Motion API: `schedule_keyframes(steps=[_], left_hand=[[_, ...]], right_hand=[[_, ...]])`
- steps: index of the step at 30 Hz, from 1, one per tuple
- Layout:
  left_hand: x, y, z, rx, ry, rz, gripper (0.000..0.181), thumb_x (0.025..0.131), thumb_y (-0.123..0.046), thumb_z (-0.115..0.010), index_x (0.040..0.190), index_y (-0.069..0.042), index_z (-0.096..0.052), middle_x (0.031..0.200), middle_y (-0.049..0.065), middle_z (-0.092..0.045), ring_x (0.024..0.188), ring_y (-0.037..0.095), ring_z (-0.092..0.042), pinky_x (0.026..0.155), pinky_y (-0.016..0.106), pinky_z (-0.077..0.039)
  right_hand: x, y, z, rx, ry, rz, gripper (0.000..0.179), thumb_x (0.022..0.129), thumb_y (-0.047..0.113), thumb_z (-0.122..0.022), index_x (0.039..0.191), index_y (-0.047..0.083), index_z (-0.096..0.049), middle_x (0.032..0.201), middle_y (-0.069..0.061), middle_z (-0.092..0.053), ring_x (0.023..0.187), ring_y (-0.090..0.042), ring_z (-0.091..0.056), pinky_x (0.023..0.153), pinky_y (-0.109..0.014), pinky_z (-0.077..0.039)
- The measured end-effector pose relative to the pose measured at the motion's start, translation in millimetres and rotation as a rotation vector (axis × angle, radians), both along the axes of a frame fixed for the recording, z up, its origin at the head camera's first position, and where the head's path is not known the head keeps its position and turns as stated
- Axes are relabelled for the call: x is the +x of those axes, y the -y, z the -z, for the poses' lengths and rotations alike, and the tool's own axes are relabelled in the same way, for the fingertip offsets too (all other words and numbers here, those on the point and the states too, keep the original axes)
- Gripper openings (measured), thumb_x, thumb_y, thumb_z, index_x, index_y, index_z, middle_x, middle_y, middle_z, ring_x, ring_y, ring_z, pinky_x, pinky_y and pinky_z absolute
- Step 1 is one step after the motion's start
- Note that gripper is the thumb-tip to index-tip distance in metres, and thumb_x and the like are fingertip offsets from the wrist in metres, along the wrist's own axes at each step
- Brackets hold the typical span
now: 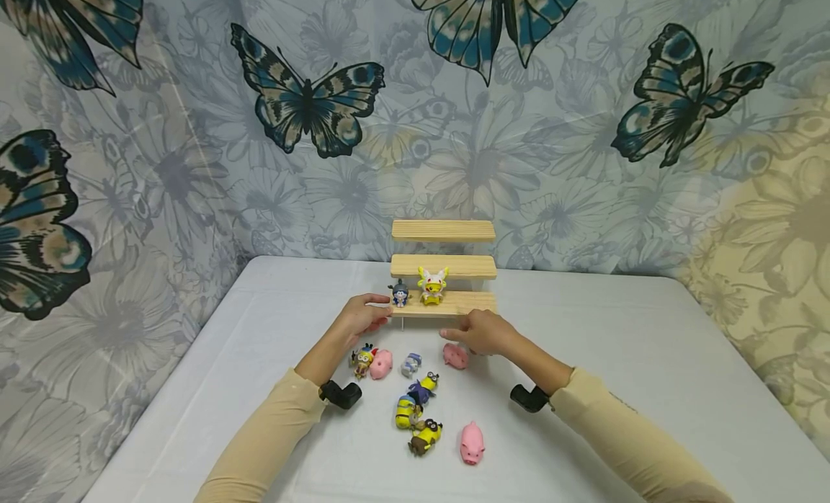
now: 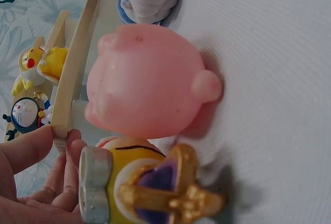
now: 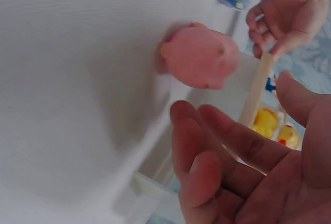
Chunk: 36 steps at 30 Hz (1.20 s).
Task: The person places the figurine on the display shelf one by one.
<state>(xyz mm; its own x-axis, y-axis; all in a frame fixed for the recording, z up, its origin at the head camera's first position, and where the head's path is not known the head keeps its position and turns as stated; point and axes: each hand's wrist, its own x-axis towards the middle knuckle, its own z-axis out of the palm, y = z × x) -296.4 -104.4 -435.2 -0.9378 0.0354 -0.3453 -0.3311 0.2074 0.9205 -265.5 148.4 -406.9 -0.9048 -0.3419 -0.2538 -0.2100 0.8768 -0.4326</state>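
A three-tier wooden display stand (image 1: 454,304) stands toward the back of the table. My left hand (image 1: 364,316) pinches the left end of its lowest board (image 2: 72,87) between thumb and fingers. By the right end of that board is my right hand (image 1: 483,331), its fingers (image 3: 240,141) loosely bent with nothing held. Upon the lowest board are a small blue-and-white Doraemon figure (image 2: 26,115) and a yellow Pikachu figure (image 1: 432,288) with white ears. A pink pig (image 3: 199,56) lies in front of the right hand.
Before the left hand are a minion figure (image 1: 364,359) and another pink pig (image 1: 381,364). A grey-blue figure (image 1: 411,364) lies between the hands. Nearer me lie several minions (image 1: 424,438) and a third pig (image 1: 472,443). A butterfly-print cloth (image 1: 480,164) hangs behind the table.
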Motion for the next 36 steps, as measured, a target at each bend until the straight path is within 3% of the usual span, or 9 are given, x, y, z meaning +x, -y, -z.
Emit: schedule_keyframes(steps=[6, 15, 22, 36], left_hand=[[-1.3, -0.3, 1.4, -0.001, 0.009, -0.007, 0.036, 0.092, -0.014, -0.067, 0.128, -0.008, -0.062, 0.085, -0.001, -0.071, 0.075, 0.01, -0.064, 0.067, 0.023, -0.049], [-1.5, -0.6, 0.0, -0.009, 0.009, -0.007, 0.036, 0.092, -0.016, -0.067, 0.127, -0.009, -0.062, 0.089, 0.002, -0.072, 0.08, 0.013, -0.066, 0.071, 0.025, -0.049], [0.2, -0.8, 0.9, -0.009, 0.003, -0.007, 0.036, 0.092, -0.017, -0.067, 0.127, -0.01, -0.062, 0.09, 0.002, -0.072, 0.079, 0.013, -0.065, 0.069, 0.025, -0.049], [-0.6, -0.4, 1.1, -0.013, 0.011, -0.006, 0.035, 0.092, -0.017, -0.068, 0.126, -0.009, -0.063, 0.086, 0.0, -0.071, 0.079, 0.013, -0.066, 0.071, 0.026, -0.05]], right_hand=[[2.0, 3, 5.8, 0.065, 0.062, 0.065, 0.055, 0.091, 0.058, -0.057, 0.064, 0.011, -0.062, 0.049, 0.0, -0.051, 0.041, -0.012, -0.045, 0.04, -0.024, -0.033], [2.5, 10, 11.9, 0.072, 0.052, 0.098, 0.052, 0.09, 0.056, -0.061, 0.06, 0.014, -0.058, 0.049, 0.0, -0.055, 0.042, -0.011, -0.049, 0.038, -0.022, -0.035], [2.3, 12, 14.9, 0.068, 0.03, 0.071, 0.05, 0.091, 0.049, -0.063, 0.055, 0.015, -0.055, 0.046, 0.002, -0.052, 0.04, -0.01, -0.047, 0.037, -0.021, -0.033], [3.7, 6, 9.2, -0.008, 0.094, 0.028, 0.042, 0.088, 0.041, -0.069, 0.058, 0.013, -0.062, 0.048, 0.0, -0.054, 0.041, -0.011, -0.046, 0.037, -0.021, -0.035]])
